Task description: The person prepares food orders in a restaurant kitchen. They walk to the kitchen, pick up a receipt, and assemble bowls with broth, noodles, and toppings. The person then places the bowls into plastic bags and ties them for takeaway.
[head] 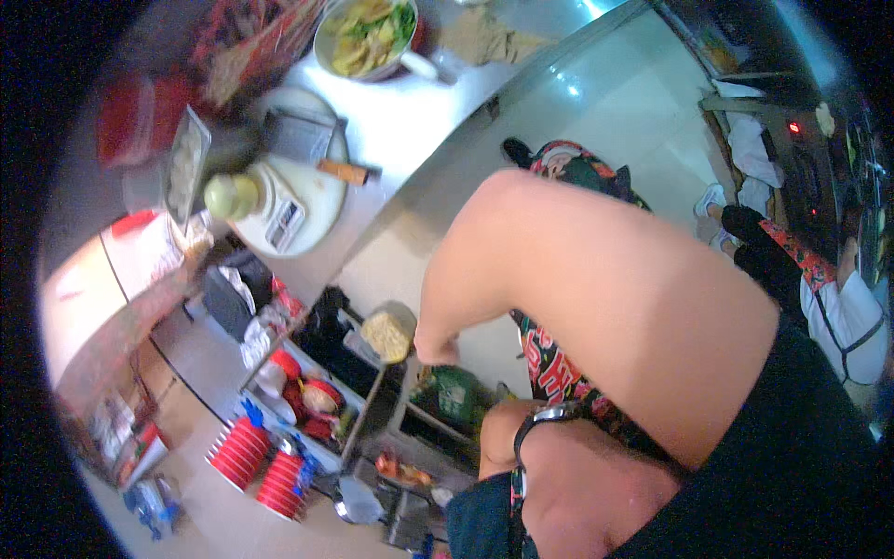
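Observation:
My right arm, bent at the elbow, crosses the middle of the view. My right hand (438, 344) hangs at its end, beside a pale yellow, round, rough-textured item (386, 337) by an open drawer or shelf; the fingers are mostly hidden. Lower down, my left hand (499, 432) shows beyond a wrist with a dark-strapped watch (557, 413), near a floral apron (541, 363). Its fingers are hidden too. A green bag or package (457, 395) lies in a compartment between the two hands. Whether either hand holds anything cannot be seen.
A steel counter bears a pan of food (367, 35), a round white board (328, 209) and a cleaver (300, 136). Red stacked cups (239, 453), a ladle (357, 500) and a bin with red packages (318, 405) are lower left. Another person (845, 328) stands at right.

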Available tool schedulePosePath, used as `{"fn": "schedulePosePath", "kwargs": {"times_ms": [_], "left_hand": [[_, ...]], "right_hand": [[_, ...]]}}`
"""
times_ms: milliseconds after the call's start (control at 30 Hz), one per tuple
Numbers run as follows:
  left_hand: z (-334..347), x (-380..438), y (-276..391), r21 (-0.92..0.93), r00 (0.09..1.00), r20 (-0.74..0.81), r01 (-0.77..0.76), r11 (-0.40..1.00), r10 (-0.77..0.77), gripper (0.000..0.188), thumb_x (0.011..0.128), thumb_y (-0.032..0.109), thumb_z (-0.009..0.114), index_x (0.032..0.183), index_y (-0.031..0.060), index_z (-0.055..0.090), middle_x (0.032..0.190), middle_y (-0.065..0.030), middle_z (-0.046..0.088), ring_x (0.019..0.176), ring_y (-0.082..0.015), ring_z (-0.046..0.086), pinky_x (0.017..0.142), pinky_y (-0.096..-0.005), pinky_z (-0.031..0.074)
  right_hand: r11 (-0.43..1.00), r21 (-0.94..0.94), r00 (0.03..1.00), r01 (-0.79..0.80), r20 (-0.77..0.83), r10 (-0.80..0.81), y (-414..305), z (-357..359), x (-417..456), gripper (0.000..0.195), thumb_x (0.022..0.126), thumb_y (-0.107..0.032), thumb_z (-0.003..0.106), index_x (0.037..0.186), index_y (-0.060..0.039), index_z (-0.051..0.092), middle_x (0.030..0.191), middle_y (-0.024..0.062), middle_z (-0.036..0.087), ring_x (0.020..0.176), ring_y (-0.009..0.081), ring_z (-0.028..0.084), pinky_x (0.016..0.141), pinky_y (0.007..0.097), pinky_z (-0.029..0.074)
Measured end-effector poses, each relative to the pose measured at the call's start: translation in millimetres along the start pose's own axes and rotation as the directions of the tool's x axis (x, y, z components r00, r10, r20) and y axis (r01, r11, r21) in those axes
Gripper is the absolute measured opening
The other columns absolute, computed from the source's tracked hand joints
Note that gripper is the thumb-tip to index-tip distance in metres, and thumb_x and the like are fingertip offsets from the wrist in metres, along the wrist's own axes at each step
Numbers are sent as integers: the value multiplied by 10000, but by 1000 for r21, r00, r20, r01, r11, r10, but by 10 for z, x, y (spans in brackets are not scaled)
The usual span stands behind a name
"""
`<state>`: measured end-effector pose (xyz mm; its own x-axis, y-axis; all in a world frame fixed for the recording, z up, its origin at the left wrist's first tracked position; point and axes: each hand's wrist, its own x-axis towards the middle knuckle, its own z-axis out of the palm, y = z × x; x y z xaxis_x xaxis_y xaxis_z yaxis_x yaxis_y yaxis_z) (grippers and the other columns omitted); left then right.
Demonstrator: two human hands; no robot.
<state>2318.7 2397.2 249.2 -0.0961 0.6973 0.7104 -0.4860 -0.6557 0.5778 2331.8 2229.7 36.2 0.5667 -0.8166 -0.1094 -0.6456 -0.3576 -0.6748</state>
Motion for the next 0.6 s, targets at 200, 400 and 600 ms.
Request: {"fn": "schedulePosePath", "kwargs": {"times_ms": [200,400,600], "left_hand": [[-201,88,92,-90,999,53,11,996,-6,218,839,21,581,1046,-12,643,1037,-154,673,951,-200,617,820,-323,476],[-476,168,164,-211,987,158,74,975,-41,219,838,19,583,1047,-13,643,1045,-158,670,961,-210,618,828,-328,475],[-732,271,244,-274,989,142,63,960,-25,220,838,17,585,1048,-14,642,1052,-162,667,972,-220,618,836,-332,475]], "right_hand": [[979,96,965,-181,-177,195,411,-235,-464,244,756,-194,517,742,1,663,825,188,677,690,338,648,635,460,522],[467,852,-207,-236,-513,833,1242,-257,-1566,225,895,-309,523,894,-92,583,691,122,638,643,307,636,586,429,498],[366,912,-933,185,47,356,2079,-547,-3083,600,862,-513,560,1147,-12,391,1070,250,583,966,402,591,815,479,463]]}}
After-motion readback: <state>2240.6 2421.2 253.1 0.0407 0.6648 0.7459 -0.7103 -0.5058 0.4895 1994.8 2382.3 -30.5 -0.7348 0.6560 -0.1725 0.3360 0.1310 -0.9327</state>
